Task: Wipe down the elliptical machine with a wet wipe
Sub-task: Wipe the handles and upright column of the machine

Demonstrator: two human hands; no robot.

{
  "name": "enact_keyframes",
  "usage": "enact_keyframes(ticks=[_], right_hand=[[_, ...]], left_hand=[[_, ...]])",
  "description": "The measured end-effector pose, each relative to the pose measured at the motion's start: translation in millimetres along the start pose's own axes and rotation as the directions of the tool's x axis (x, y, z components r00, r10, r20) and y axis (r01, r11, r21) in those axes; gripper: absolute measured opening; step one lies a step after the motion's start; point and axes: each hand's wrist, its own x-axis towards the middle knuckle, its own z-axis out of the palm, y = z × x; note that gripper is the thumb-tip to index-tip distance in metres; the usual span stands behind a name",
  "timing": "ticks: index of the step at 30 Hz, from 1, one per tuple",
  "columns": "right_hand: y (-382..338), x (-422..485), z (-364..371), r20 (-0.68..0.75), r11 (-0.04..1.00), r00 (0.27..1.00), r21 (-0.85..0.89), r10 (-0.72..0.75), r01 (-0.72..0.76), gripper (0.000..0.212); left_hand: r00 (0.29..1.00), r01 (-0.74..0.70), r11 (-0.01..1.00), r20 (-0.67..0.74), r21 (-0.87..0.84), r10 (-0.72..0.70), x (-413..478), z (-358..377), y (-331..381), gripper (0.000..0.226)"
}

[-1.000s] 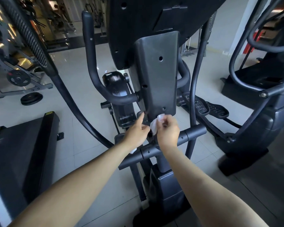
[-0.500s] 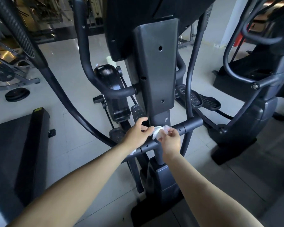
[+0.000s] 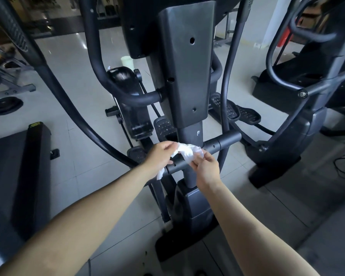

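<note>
Gym floor (image 3: 72, 82), wet wipe (image 3: 187, 152) sideways over crossbar (image 3: 225, 142), left hand (image 3: 160, 155), right hand (image 3: 206, 169) pinching.

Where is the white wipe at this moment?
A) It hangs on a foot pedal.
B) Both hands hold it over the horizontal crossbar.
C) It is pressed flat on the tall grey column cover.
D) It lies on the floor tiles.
B: the wet wipe is bunched between the left hand and the right hand, right above the crossbar.
</note>
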Motion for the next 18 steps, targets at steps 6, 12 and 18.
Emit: enact_keyframes(ticks=[6,12,18], right_hand=[[0,-11,2,0.001,0.999,1.000,0.032,0.020,-0.020,0.023],[4,-15,4,-0.043,0.990,0.997,-0.120,0.067,-0.072,0.024],[-4,-30,8,0.076,0.952,0.997,-0.304,-0.001,0.024,0.022]], left_hand=[[0.998,-0.030,0.988,0.050,0.148,0.023,-6,-9,-1,0.028],[0.981,0.007,0.976,0.187,0.216,-0.049,-17,-18,-6,0.032],[0.961,-0.024,0.995,0.278,0.099,-0.005,-21,-16,-12,0.020]])
